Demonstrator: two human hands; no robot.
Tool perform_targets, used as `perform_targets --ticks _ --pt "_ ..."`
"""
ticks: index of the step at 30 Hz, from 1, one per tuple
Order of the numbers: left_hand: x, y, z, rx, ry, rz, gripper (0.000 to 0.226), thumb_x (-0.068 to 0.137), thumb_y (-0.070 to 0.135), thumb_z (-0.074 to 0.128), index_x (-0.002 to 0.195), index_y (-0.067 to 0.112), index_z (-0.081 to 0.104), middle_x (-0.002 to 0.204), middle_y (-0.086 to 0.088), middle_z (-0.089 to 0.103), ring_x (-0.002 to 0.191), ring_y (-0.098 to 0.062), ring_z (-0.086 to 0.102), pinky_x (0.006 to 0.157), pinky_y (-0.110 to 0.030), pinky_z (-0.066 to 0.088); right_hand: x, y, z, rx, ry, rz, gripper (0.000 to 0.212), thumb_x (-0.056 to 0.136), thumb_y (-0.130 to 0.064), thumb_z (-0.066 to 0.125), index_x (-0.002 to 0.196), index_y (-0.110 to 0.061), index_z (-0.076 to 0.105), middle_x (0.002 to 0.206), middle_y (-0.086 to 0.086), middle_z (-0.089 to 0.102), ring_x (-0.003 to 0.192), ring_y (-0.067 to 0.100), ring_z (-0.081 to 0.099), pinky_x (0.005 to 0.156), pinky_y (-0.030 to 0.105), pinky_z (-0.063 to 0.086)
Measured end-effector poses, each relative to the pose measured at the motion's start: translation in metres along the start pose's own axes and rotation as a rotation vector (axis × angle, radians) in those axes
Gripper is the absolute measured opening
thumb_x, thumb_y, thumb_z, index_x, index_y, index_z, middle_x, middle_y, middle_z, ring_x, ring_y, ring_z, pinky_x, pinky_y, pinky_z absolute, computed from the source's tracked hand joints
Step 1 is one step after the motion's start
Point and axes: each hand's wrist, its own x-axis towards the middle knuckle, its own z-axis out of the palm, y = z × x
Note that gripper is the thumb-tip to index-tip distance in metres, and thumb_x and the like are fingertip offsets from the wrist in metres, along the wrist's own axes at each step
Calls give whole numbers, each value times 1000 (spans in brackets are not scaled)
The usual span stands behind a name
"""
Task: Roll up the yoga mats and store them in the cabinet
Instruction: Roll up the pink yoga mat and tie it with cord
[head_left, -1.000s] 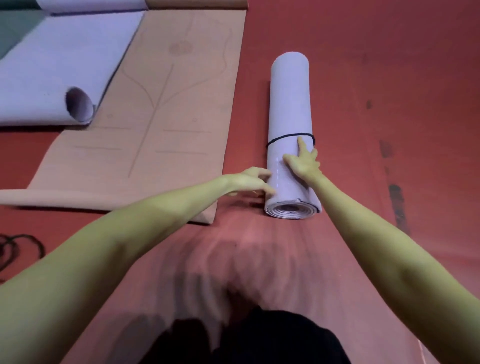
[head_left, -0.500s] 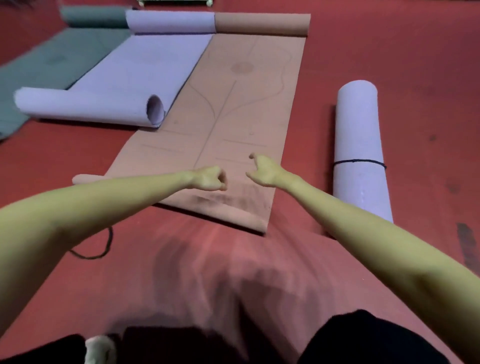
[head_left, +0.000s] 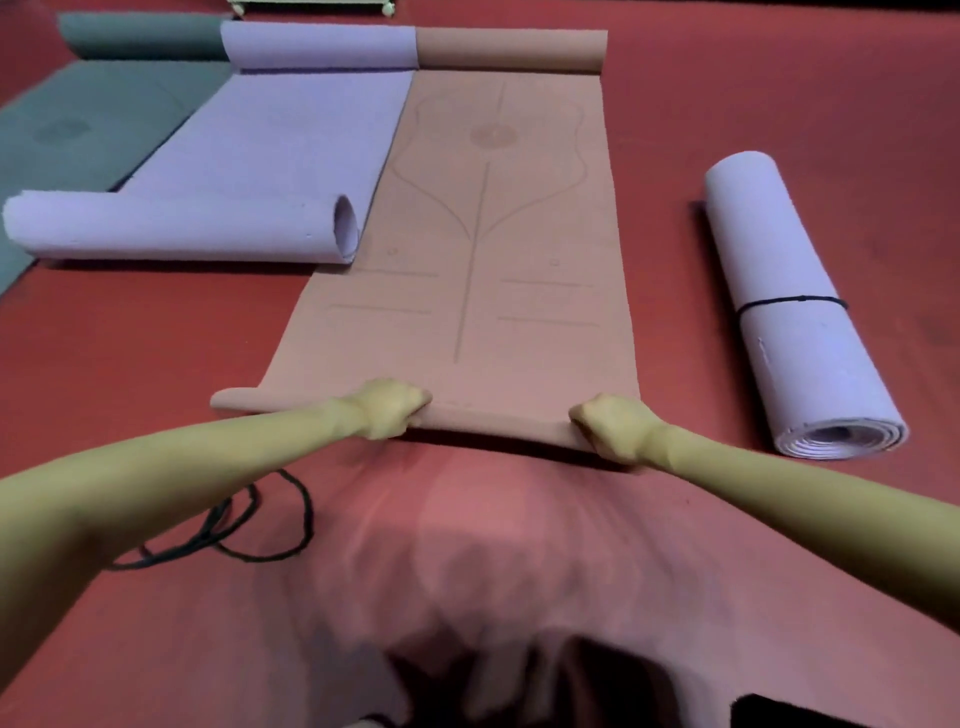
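Mats, count: four on the red floor (head_left: 779, 104).
Tan mat (head_left: 493, 234): one, lying flat down the middle of the floor, its far end curled into a roll, its near end curled over into a thin roll.
Left hand (head_left: 387, 408): fingers curled round the tan mat's near rolled edge, toward its left side; the grip holds the mat.
Right hand (head_left: 610, 426): fingers curled round the same edge at its right corner; the grip holds the mat.
Purple flat mat (head_left: 280, 140): one, just left of the tan mat and touching its edge, both ends curled, the near curl resting partly on the tan mat.
Green mat (head_left: 78, 119): one, at the far left edge of the floor, flat, with a rolled far end.
Rolled purple mat (head_left: 789, 312): one, fully rolled, lying on its side to the right of the tan mat, apart from it.
Black band (head_left: 789, 301): one, round the middle of the rolled purple mat.
Black cord (head_left: 260, 525): a loose loop on the floor under the left forearm; I cannot count its strands.
Far edge: something pale with small wheels (head_left: 306, 6), mostly cut off.
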Motion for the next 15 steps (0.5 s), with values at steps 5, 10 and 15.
perform_targets --ticks 5,10,15 --pt "-14 47 -10 111 17 154 20 96 21 52 107 5 57 111 -19 64 105 -36 59 78 -38 42 -39 11 -4 -193 -103 124 13 90 -11 49 99 -18 53 120 10 61 111 30 58 80 35 45" --pt "-6 79 -10 -14 161 281 18 92 9 53 109 4 57 114 -14 67 108 -33 58 79 -34 36 -55 22 -3 -52 -85 243 25 88 -20 56 110 -8 53 120 12 60 111 31 56 81 32 41" --pt "-18 76 14 -191 166 273 20 96 17 54 107 1 57 110 -22 66 105 -38 59 79 -37 38 -69 15 -2 -38 -60 215 13 87 -6 49 86 -17 44 108 13 63 102 33 58 67 31 31"
